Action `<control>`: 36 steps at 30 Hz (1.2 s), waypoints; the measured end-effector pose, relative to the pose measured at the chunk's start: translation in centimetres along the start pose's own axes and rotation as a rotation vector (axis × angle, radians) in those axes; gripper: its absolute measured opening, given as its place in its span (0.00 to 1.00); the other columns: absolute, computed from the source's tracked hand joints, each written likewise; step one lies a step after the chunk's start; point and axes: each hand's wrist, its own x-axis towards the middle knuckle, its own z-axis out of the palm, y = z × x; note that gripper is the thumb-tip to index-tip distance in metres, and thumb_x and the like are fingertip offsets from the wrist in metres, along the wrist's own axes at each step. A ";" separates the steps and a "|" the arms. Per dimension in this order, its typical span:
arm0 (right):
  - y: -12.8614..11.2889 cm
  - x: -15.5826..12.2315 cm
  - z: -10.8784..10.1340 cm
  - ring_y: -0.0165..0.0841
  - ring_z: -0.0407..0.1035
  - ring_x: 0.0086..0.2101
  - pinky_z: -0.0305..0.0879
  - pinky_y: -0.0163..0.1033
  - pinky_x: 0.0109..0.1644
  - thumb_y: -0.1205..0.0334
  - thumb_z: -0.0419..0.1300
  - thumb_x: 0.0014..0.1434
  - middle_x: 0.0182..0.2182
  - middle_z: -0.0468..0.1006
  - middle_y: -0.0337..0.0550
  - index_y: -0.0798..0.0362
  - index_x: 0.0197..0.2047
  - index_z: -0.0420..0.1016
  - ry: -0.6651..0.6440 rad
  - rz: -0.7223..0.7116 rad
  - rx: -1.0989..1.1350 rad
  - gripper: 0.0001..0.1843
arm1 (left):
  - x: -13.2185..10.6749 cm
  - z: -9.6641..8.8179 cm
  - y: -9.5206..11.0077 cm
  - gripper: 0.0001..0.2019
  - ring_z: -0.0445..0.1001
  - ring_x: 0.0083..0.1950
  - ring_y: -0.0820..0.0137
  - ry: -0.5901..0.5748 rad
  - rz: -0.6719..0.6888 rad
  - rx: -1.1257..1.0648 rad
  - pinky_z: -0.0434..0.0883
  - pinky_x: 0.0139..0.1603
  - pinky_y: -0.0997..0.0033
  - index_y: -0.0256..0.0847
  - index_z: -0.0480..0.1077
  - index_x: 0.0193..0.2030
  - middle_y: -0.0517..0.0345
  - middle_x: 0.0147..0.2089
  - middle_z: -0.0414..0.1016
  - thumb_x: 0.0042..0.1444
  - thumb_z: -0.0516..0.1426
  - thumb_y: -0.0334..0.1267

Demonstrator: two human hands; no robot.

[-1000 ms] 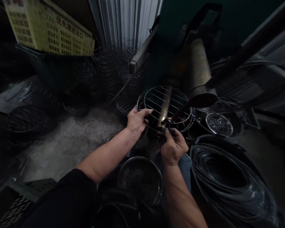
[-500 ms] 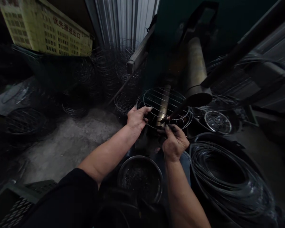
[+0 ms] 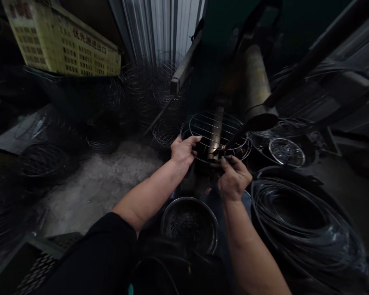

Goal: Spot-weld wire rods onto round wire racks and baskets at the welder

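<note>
My left hand [image 3: 183, 152] is closed on the left rim of a round wire rack [image 3: 199, 123], thumb on top. The rack lies roughly level, its parallel wires crossing a ring, around a brass-coloured lower rod [image 3: 215, 137] of a machine. My right hand [image 3: 234, 179] pinches at the rack's near edge; a small dark piece shows at its fingertips, too dim to name. Just above those fingertips, a dark pointed rod [image 3: 236, 136] comes down from the machine's thick upper cylinder [image 3: 258, 78]. A small reddish glow shows where the tip meets the near edge.
Below my hands stands a metal bowl [image 3: 189, 225] holding small metal pieces. A large wire coil [image 3: 298, 221] lies to the right, behind it a shiny round dish [image 3: 286, 152]. Stacked wire racks [image 3: 138, 94] stand behind, left of centre. A yellow crate [image 3: 80, 49] sits upper left.
The whole view has shifted slightly, so things appear a little further right. Both hands keep their hold at the rack, with little visible movement relative to the machine.
</note>
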 end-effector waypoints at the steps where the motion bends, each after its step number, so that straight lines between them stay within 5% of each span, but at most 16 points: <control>1: -0.2 0.0 0.0 0.31 0.73 0.20 0.75 0.38 0.24 0.61 0.74 0.38 0.22 0.76 0.33 0.55 0.28 0.78 -0.001 0.016 0.004 0.13 | 0.0 -0.1 0.1 0.24 0.61 0.27 0.77 -0.015 -0.009 0.005 0.52 0.23 0.78 0.43 0.59 0.34 0.67 0.26 0.64 0.31 0.67 0.29; 9: -0.6 -1.1 -2.4 0.31 0.76 0.25 0.74 0.35 0.30 0.55 0.75 0.42 0.26 0.80 0.36 0.54 0.35 0.82 0.087 0.029 -0.176 0.17 | 1.9 -1.2 2.4 0.42 0.70 0.48 0.63 0.013 -0.050 0.217 0.69 0.39 0.64 0.48 0.62 0.56 0.55 0.46 0.71 0.31 0.73 0.40; 16: 0.2 -0.7 -1.8 0.31 0.75 0.25 0.74 0.38 0.31 0.53 0.73 0.44 0.28 0.81 0.39 0.55 0.34 0.83 0.048 -0.089 -0.313 0.16 | 4.0 -0.5 3.0 0.21 0.69 0.32 0.71 -0.167 -0.099 0.228 0.67 0.30 0.71 0.41 0.63 0.32 0.60 0.32 0.71 0.33 0.69 0.30; 24: 0.4 -0.3 -1.7 0.34 0.76 0.27 0.75 0.42 0.37 0.51 0.72 0.43 0.30 0.82 0.41 0.55 0.33 0.83 0.040 -0.115 -0.319 0.18 | 3.8 -0.1 3.4 0.26 0.71 0.30 0.72 -0.122 -0.115 0.178 0.62 0.26 0.76 0.44 0.60 0.38 0.62 0.31 0.71 0.33 0.67 0.26; 31: 0.8 -0.3 -1.6 0.33 0.75 0.27 0.74 0.41 0.38 0.52 0.71 0.46 0.31 0.82 0.41 0.55 0.35 0.83 -0.011 -0.134 -0.280 0.17 | 4.8 0.3 3.7 0.22 0.71 0.29 0.72 -0.255 -0.098 0.210 0.61 0.23 0.77 0.42 0.60 0.29 0.62 0.29 0.70 0.30 0.68 0.28; 36: 0.8 -0.5 -1.7 0.32 0.74 0.27 0.73 0.40 0.37 0.51 0.70 0.48 0.29 0.80 0.40 0.55 0.35 0.83 -0.050 -0.152 -0.314 0.16 | 5.4 0.6 3.3 0.21 0.71 0.29 0.71 -0.220 -0.092 0.220 0.59 0.23 0.76 0.41 0.62 0.28 0.62 0.29 0.71 0.29 0.68 0.28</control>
